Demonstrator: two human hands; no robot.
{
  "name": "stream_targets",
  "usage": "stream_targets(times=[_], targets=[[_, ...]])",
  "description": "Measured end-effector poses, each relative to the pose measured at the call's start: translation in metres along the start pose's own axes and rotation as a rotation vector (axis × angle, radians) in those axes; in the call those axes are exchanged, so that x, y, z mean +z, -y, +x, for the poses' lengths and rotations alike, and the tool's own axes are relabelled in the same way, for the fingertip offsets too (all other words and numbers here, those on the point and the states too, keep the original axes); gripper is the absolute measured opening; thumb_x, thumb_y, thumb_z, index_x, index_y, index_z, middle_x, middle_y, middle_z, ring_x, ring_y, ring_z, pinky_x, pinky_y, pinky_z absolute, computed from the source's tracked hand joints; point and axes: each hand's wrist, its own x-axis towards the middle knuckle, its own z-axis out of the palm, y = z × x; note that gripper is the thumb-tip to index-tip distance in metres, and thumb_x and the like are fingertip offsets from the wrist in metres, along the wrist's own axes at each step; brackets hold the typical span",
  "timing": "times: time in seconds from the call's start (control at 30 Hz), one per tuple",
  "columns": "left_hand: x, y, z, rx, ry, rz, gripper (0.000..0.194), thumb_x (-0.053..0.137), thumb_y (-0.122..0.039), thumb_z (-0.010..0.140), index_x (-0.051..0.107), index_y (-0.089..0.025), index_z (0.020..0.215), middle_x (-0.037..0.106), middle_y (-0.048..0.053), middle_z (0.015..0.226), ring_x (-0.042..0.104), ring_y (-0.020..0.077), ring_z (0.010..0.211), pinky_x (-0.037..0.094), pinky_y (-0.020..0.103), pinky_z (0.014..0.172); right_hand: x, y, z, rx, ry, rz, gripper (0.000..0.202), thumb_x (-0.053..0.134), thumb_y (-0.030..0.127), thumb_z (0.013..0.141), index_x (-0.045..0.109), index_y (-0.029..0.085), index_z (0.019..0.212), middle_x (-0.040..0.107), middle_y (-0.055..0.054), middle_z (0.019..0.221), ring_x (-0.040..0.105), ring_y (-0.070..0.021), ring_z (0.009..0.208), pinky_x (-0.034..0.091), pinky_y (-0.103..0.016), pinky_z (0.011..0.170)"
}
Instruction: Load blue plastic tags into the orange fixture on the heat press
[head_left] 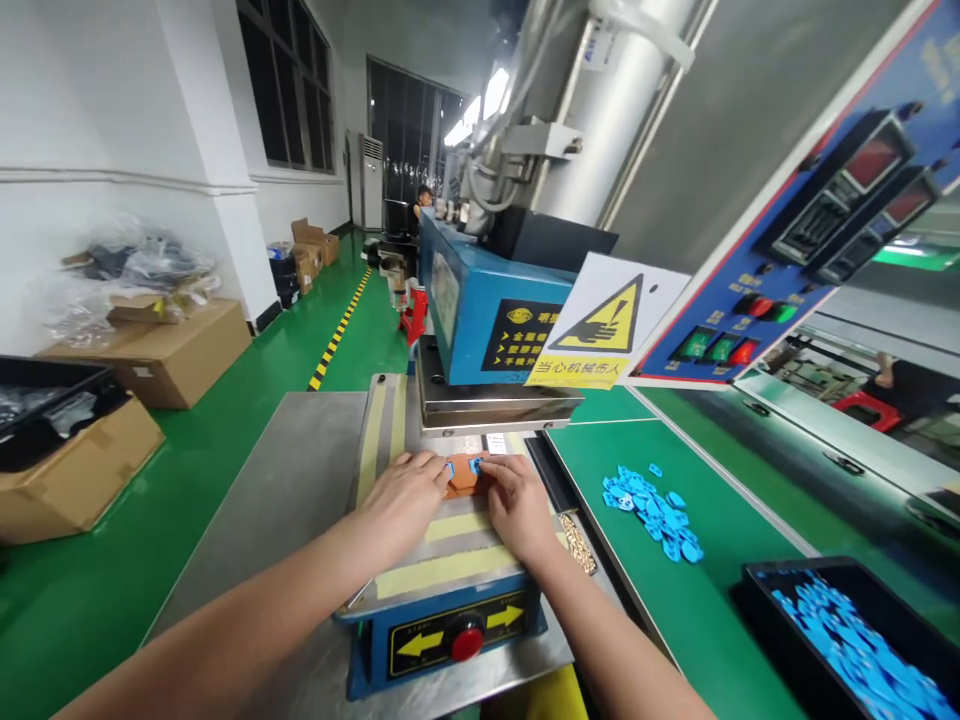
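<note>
Hands: two in view, both the person's own, both resting on the sliding plate (442,545) of the press.
Left hand (401,500): lay palm down, fingers loosely curled, fingertips touching the left edge of the orange fixture (465,482). Nothing was clasped; it pressed rather than gripped.
Right hand (517,505): lay palm down, fingers bent, tips on the right side of the same fixture; whether a piece was pinched under the fingertips could not be told.
Orange fixture: one, on the plate between the two hands, just in front of the press head (487,320).
Blue pieces on fixture (474,464): two counted, side by side on its top, one by each hand.
Yellow tape strips: at least four on the plate, two running lengthwise at the left, two crosswise nearer the person.
Red button (466,640): one, on the blue front panel, flanked by two yellow arrows.
Loose blue pieces (651,508): one heap on the green mat (675,600), right of the plate, too many to count.
Black tray (847,630): one, lower right, holding more blue pieces, uncounted.
Warning sign (600,335): one, yellow triangle, leaning on the press.
Control panel (795,250): one, upper right; two green buttons and two red seen.
Cardboard boxes (161,355): two near at left, several more by the far wall.
</note>
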Motion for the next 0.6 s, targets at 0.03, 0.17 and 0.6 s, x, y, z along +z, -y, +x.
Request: stream_targets(times=[0.03,0.17,0.6], targets=[[0.000,0.000,-0.002,-0.005,0.006,0.000,0.031,0.042,-0.007,0.089,0.062,-0.012,0.112,0.060,0.013,0.118,0.054,0.0286,0.107,0.046,0.042,0.084,-0.001,0.000,-0.001,0.033,-0.017,0.028,0.043,0.042,0.001,0.073,0.068,0.018,0.104,0.066,-0.007,0.102,0.057,-0.0218,0.097,0.050,-0.038,0.088],[-0.001,0.002,-0.006,-0.014,0.006,0.010,0.035,0.038,-0.016,0.094,0.057,-0.013,0.122,0.060,0.013,0.120,0.056,0.0281,0.107,0.048,0.042,0.085,-0.001,0.002,-0.002,0.085,-0.068,0.025,0.047,0.043,0.000,0.072,0.068,0.019,0.107,0.065,-0.006,0.107,0.057,-0.0208,0.099,0.050,-0.036,0.089],[0.022,0.008,-0.007,0.008,-0.113,-0.039,0.042,0.031,-0.025,0.093,0.062,-0.014,0.119,0.061,0.014,0.122,0.054,0.0293,0.113,0.047,0.045,0.094,0.004,0.004,-0.002,0.138,0.084,-0.144,0.037,0.052,0.004,0.074,0.070,0.020,0.102,0.066,-0.002,0.109,0.056,-0.0201,0.099,0.048,-0.031,0.091]])
